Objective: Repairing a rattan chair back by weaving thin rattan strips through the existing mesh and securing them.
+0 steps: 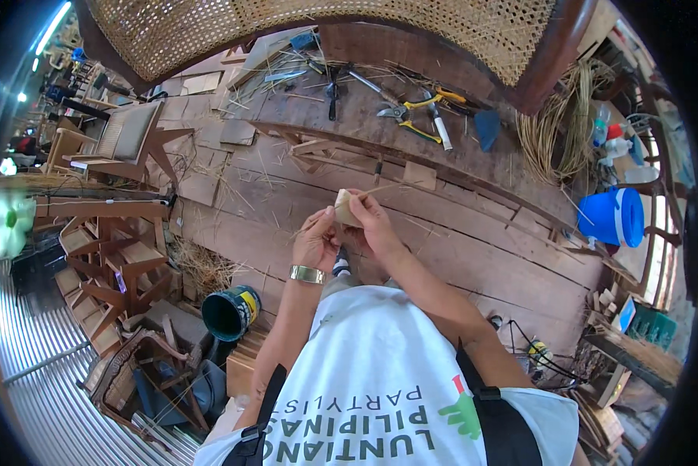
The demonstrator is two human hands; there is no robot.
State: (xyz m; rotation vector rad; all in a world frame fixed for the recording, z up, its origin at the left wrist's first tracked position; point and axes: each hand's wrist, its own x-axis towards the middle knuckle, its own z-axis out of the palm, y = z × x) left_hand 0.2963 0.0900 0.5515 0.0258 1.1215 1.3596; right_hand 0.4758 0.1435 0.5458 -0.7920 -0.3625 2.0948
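Held between my hands, over the floor just in front of my body, is a small cream-coloured piece (342, 206), flat-sided and blocky. Its kind is unclear. My right hand (372, 227) wraps round it from the right, with the thumb on its face. From the left, my left hand (315, 242) pinches at its edge with closed fingertips. A thin cane strand (386, 186) sticks out to the right by my right fingers. Beyond my hands runs a low wooden bench (287, 116), carrying yellow-handled pruning shears (416, 118), a hammer (372, 85) and other tools.
A woven cane panel in a wooden frame (325, 23) stands at the far side. Coiled cane strands (555, 132) hang at the right, near a blue bucket (613, 217). At left are a dark bucket (231, 313), stacked chair frames (116, 272) and a cushioned chair (127, 132).
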